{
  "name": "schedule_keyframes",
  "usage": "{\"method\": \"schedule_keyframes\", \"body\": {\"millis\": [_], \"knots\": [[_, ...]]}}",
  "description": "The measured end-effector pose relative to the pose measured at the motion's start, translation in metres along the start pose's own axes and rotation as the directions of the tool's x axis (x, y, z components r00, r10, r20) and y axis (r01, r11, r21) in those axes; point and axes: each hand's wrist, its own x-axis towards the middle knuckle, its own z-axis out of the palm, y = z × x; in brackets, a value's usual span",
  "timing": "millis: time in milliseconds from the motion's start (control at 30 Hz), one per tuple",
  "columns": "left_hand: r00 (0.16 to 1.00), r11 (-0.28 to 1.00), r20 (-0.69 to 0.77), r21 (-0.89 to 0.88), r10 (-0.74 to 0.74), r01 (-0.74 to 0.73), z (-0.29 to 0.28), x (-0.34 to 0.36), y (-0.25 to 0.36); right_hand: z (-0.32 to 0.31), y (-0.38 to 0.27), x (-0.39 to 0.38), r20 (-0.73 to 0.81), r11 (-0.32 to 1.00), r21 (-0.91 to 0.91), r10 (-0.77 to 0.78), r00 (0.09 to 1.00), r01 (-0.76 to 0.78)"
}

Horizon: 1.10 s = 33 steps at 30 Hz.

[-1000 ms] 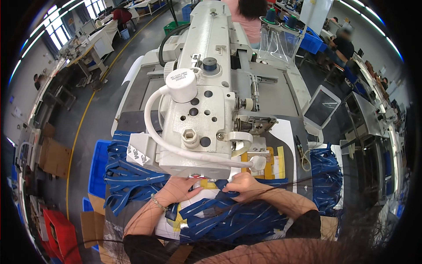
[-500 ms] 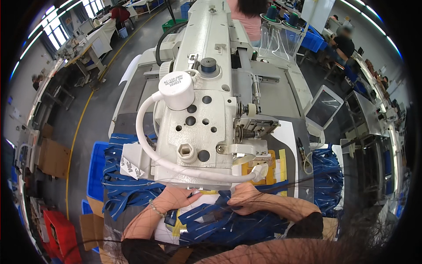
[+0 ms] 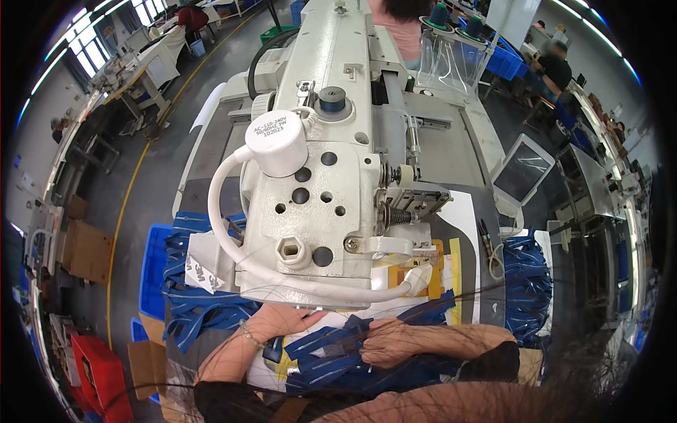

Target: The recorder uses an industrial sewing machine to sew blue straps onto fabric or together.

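My left hand [image 3: 285, 317] lies just below the front of a white sewing machine head [image 3: 317, 211], fingers extended toward the needle area and thumb apart, the fingertips partly hidden. My right hand [image 3: 382, 342] is curled round blue zipper tape [image 3: 345, 328], right of my left hand, amid a loose pile of these strips over white sheets and yellow tape. A yellow plate [image 3: 435, 268] sits behind my right hand under the head. More blue zipper strips hang in bundles at left [image 3: 197, 303] and at right [image 3: 525, 282]. Strands of hair cross the lower picture.
A blue bin [image 3: 151, 268], a red crate [image 3: 99, 374] and cardboard boxes stand left. A tilted screen [image 3: 522, 169] and scissors [image 3: 486, 240] are at right. Thread cones [image 3: 441, 17] stand behind. A person in pink [image 3: 395, 32] and other seated workers are in the background.
My right hand has moved down toward me with the blue tape and is more curled. My left hand has shifted slightly down and left. The machine appears a little lower in the picture.
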Motion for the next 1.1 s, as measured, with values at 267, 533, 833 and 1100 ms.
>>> {"method": "schedule_keyframes", "body": {"millis": [267, 533, 833, 1100], "knots": [[1.000, 0.995, -0.004, -0.102, 0.015, -0.015, 0.002, 0.004, 0.007, -0.003, 0.000, 0.000, -0.137, 0.999, -0.022, -0.052, 0.989, 0.049], [0.863, 0.490, -0.015, 0.828, 0.504, -0.272, 0.012, -0.002, -0.007, -0.001, -0.011, -0.002, -0.164, 0.971, 0.011, -0.234, 0.958, 0.239], [0.918, 0.922, -0.216, 0.281, 0.332, -0.268, 0.014, 0.004, 0.005, -0.007, -0.023, 0.010, -0.283, 0.918, -0.048, -0.389, 0.877, 0.393], [0.958, 0.984, -0.228, 0.011, 0.175, -0.177, 0.013, 0.008, 0.004, -0.007, -0.015, 0.009, 0.006, 0.951, -0.124, -0.286, 0.958, 0.285]]}}
